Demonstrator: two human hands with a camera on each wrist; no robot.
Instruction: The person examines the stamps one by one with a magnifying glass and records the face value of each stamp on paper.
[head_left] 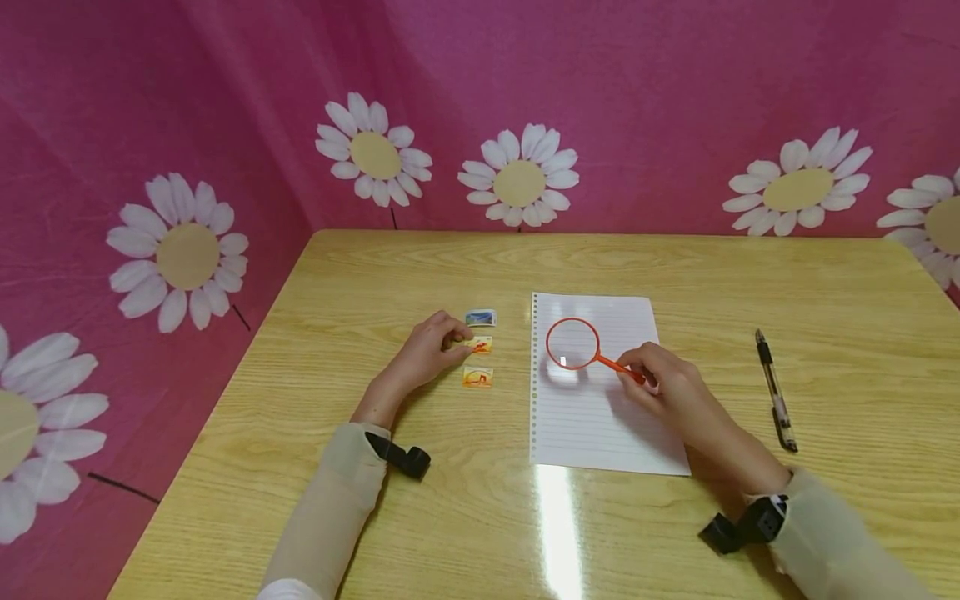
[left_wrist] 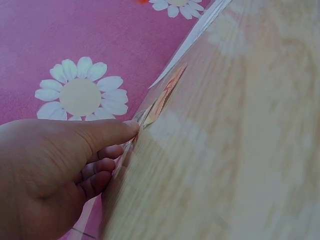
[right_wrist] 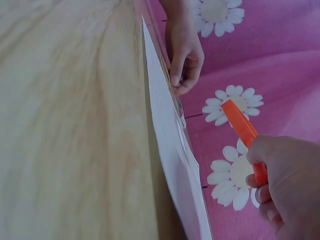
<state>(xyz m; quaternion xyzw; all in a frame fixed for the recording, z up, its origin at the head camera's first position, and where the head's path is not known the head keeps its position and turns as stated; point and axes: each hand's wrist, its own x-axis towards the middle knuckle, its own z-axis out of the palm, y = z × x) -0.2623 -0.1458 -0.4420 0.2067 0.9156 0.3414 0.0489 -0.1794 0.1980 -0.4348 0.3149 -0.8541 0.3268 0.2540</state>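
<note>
My right hand [head_left: 671, 392] grips the handle of a red-orange magnifying glass [head_left: 609, 362], its round lens held over a sheet of lined paper [head_left: 600, 433]. In the right wrist view the handle [right_wrist: 243, 127] shows between thumb and fingers. Left of the paper, three small stamps stand in a column: a blue-green one [head_left: 481, 318] at the far end, a yellow-and-red one [head_left: 482, 345] in the middle and another yellow one [head_left: 477, 377] nearest me. My left hand [head_left: 427, 354] pinches the middle stamp by its left edge; the fingertips partly cover it.
A black-capped clear pen [head_left: 776, 392] lies right of the paper. The wooden table [head_left: 465, 517] reflects a bright light streak in front of the paper. Pink cloth [head_left: 630, 108] with white daisies hangs behind the table and along its left side.
</note>
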